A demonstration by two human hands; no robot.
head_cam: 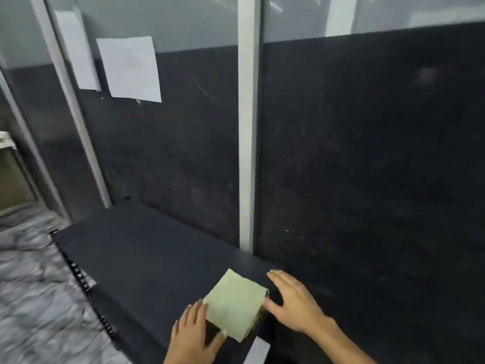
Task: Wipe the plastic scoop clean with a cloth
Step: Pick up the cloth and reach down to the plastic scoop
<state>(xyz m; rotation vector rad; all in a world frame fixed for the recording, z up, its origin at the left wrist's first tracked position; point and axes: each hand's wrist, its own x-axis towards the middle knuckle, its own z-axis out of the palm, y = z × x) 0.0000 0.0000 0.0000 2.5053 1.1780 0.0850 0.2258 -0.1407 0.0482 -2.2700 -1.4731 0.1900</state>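
The plastic scoop is not showing anywhere in view, so the wiping is, by my judgement, not yet begun; only the folded green cloth (235, 305) is lying on the dark tabletop (147, 258) near the viewer. The left hand (193, 333) is touching its near-left edge, fingers loosely open, and the right hand (294, 302) is lying spread open at its right edge, neither gripping it. Bare tabletop is stretching far and left toward its left edge, while the dark wall panel (367, 153) is closing off the far and right side.

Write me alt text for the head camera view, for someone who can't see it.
Two bare hands flank a folded pale green cloth lying on a dark tabletop: the left hand touches its near-left edge, and the open right hand rests at its right edge. No plastic scoop is in view. Behind stands a dark partition with two white paper sheets stuck on it.
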